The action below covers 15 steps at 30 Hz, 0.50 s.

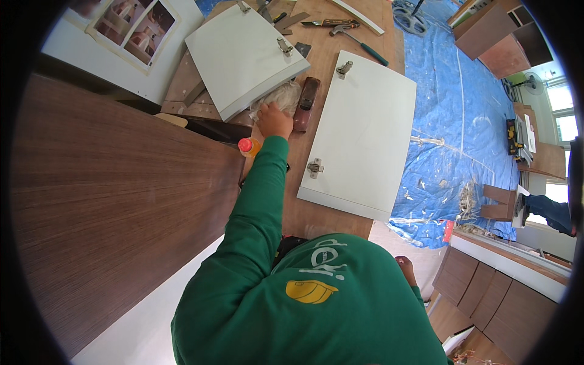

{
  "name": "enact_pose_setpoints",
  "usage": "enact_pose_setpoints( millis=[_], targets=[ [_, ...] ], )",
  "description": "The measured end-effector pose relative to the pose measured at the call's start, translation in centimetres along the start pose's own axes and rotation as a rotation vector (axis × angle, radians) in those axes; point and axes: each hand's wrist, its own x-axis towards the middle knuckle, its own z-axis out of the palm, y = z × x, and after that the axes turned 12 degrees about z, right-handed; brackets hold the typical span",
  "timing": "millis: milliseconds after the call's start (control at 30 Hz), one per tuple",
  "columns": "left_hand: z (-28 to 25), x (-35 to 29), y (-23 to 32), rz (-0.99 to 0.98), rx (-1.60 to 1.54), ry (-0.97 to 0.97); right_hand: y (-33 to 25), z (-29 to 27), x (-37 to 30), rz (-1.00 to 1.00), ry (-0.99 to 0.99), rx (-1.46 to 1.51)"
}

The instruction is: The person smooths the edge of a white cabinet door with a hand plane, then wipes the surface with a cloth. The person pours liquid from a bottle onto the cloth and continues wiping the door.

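Note:
My left hand point(275, 121) reaches over the workbench, fingers bent down at the edge of a crumpled clear plastic bag point(285, 97). The bag lies partly under a white cabinet door point(243, 61) with metal hinges. Right beside that hand lies a dark reddish-brown hand plane point(306, 104). A small bottle with a red cap point(246, 145) stands by my left wrist. A second white door point(365, 134), with two hinges facing up, lies to the right of the plane. My right hand point(403, 265) hangs low by my side, mostly hidden by my body; its fingers do not show clearly.
At the bench's far end lie a hammer point(365, 50), a utility knife point(331, 23) and metal strips. A brown wood-grain panel point(121, 201) rises on the left. Blue sheeting point(456, 121) covers the floor at right, where another person's leg point(549, 211) shows.

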Motion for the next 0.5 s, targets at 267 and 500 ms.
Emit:
enact_pose_setpoints(
  millis=[267,500],
  targets=[
    [-1.6,0.9,1.9,0.06,0.038,0.241,-0.7,0.2,0.2,0.034,-0.008,-0.008],
    [-8.6,1.7,6.9,-0.302,-1.393,-0.217,4.0,-0.6,5.9,-0.212,0.265,-0.024]
  ],
)
